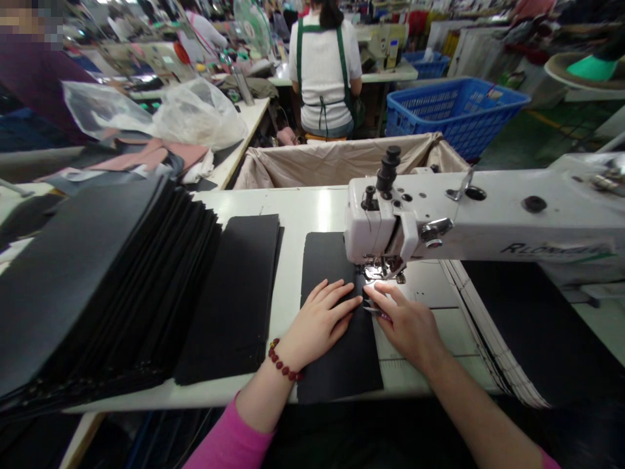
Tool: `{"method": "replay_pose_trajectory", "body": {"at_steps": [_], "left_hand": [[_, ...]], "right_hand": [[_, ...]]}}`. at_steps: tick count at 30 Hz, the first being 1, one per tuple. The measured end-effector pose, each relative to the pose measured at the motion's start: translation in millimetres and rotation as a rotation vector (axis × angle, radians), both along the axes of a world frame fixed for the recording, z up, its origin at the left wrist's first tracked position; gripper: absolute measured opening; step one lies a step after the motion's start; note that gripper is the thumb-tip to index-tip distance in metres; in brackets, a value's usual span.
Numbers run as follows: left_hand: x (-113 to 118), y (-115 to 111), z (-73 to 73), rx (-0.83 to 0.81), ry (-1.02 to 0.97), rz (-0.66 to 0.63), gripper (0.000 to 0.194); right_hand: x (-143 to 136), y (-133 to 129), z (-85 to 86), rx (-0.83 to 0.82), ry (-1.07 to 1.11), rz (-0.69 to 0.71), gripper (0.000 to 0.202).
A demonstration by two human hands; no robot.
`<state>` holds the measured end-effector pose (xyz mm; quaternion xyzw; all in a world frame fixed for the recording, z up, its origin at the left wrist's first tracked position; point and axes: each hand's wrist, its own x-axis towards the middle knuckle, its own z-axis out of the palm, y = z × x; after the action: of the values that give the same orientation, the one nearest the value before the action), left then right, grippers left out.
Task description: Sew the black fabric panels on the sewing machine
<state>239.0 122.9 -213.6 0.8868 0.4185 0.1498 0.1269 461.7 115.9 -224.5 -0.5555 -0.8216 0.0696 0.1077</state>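
A black panel (336,371) lies lengthwise on the pale sewing table (293,203), its far part beside the head of a white sewing machine (374,225). My left hand (319,322) rests flat on this panel with its fingers spread. Close to the lit presser foot (378,270), my right hand (407,326) is at the panel's right edge. Its fingers are bent around small metal scissors (374,308), partly hidden under them. The fingertips of both hands are nearly together, just in front of the needle area.
Tall stacks of black panels (97,260) and a thinner pile (239,280) stand at left. More panels (537,326) lie at right. Behind the table are a cloth-lined bin (312,166), a blue basket (439,111) and a seated person (322,71) in a green apron.
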Motion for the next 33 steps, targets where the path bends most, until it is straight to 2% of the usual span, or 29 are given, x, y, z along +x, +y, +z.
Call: {"method": "replay_pose_trajectory", "body": {"at_steps": [33], "left_hand": [[-1.3, 0.4, -6.6, 0.025, -0.036, 0.079, 0.041]], "right_hand": [[1.1, -0.6, -1.8, -0.014, -0.002, 0.015, 0.053]]}}
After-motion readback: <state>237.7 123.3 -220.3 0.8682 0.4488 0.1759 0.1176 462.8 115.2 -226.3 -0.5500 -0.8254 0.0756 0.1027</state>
